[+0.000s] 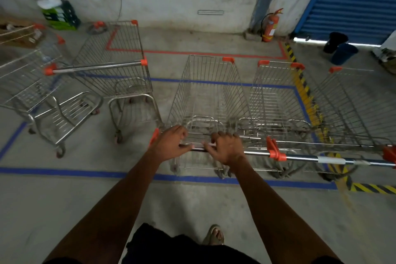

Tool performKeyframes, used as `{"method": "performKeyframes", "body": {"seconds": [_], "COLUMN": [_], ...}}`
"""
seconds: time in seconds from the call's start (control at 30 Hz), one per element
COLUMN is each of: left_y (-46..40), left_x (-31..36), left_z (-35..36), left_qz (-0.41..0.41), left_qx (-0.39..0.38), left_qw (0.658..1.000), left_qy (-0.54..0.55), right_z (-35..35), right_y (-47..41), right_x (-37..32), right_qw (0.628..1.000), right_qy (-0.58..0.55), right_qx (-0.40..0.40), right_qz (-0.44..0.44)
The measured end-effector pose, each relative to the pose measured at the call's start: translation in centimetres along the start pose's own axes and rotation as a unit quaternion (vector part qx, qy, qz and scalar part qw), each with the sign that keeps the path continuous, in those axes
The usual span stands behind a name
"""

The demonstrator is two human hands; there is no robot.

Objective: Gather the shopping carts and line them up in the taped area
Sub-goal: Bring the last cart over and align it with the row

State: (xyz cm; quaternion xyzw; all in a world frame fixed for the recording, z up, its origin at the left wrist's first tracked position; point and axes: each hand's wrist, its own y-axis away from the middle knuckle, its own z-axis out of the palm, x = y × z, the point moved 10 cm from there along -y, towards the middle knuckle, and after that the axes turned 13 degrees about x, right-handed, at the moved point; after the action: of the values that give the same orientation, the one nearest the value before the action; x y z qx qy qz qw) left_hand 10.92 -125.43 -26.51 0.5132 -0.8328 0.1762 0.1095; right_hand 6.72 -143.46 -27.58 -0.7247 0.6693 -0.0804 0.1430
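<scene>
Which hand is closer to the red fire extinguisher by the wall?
Right. The right hand grips the cart handle on the side toward the fire extinguisher, which stands far ahead and rightward. The left hand holds the same handle farther left.

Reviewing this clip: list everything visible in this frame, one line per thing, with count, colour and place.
shopping carts: five, silver wire with orange trim; three side by side centre to right, two at left.
blue tape: lines forming a rectangle on the floor.
red tape: outline farther back, near the wall.
yellow-black hazard stripe: along the right side.
fire extinguisher: one, red, against the back wall.
buckets: two, dark, by the blue shutter.
crate: one, green, back left.
left hand: grips the middle cart's handle.
right hand: grips the same handle.
foot: one, sandalled, bottom centre.
</scene>
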Motion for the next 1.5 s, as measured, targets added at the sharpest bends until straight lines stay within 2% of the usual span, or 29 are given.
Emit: {"method": "performKeyframes", "body": {"seconds": [0.1, 0.23, 0.5, 0.63, 0.9, 1.07, 1.17, 1.33, 1.5], "left_y": [0.0, 0.3, 1.9, 2.6, 0.0, -4.3, -7.6, -13.7, -17.9], "left_x": [-2.8, -7.0, -17.3, -22.5, -31.8, -37.3, -41.0, -47.0, -51.1], "left_z": [-1.5, -4.8, -9.4, -11.9, -15.4, -17.0, -17.8, -18.9, -17.9], "left_qz": [0.023, 0.052, 0.090, 0.074, 0.014, -0.011, -0.019, -0.050, -0.075], "left_qx": [0.011, 0.040, 0.054, 0.069, 0.099, 0.112, 0.113, 0.112, 0.080], "left_qw": [0.998, 0.994, 0.988, 0.989, 0.990, 0.991, 0.993, 0.991, 0.991], "left_qy": [0.062, 0.088, 0.118, 0.108, 0.103, 0.070, 0.038, -0.050, -0.076], "right_z": [-0.5, -0.2, 1.9, 3.3, 7.1, 10.3, 11.0, 11.7, 16.0], "right_y": [-2.1, -4.5, -8.1, -10.9, -19.0, -26.4, -31.8, -40.0, -44.9], "right_x": [-2.2, -5.9, -16.5, -22.0, -30.9, -32.9, -33.7, -34.9, -34.6], "right_qw": [0.999, 0.997, 0.997, 0.998, 0.999, 0.999, 0.997, 0.993, 0.996], "right_qy": [-0.025, -0.032, 0.020, 0.005, 0.006, -0.032, -0.060, -0.100, -0.086], "right_qx": [0.015, 0.033, 0.064, 0.054, 0.028, 0.022, 0.044, 0.061, -0.024], "right_qz": [0.027, 0.054, 0.024, 0.033, -0.013, -0.016, -0.010, 0.004, 0.005]}}
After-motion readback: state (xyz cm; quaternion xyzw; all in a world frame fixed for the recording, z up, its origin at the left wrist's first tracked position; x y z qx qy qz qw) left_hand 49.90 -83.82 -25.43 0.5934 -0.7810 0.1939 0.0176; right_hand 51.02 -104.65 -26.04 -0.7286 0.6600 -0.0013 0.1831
